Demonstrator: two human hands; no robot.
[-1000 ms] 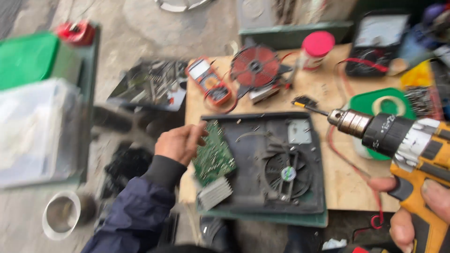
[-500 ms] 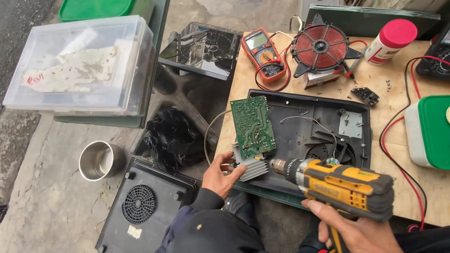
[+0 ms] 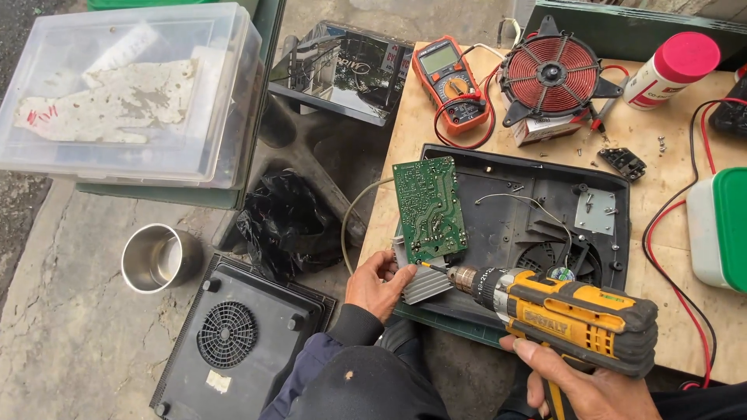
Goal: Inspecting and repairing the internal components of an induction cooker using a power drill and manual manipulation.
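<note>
Head view, left hand (image 3: 379,281) gripping heatsink (image 3: 424,284), right hand (image 3: 580,385) clutching drill (image 3: 568,315), clear bin (image 3: 132,93) holding scraps

The green circuit board (image 3: 429,208) stands tilted on its lower edge over the left end of the black cooker base (image 3: 537,233), solder side up, with a finned grey heat sink (image 3: 424,281) at its 6 o'clock. The yellow-and-black cordless drill (image 3: 572,315) lies level at the board's 4 o'clock, its bit tip touching the board's lower edge.
</note>
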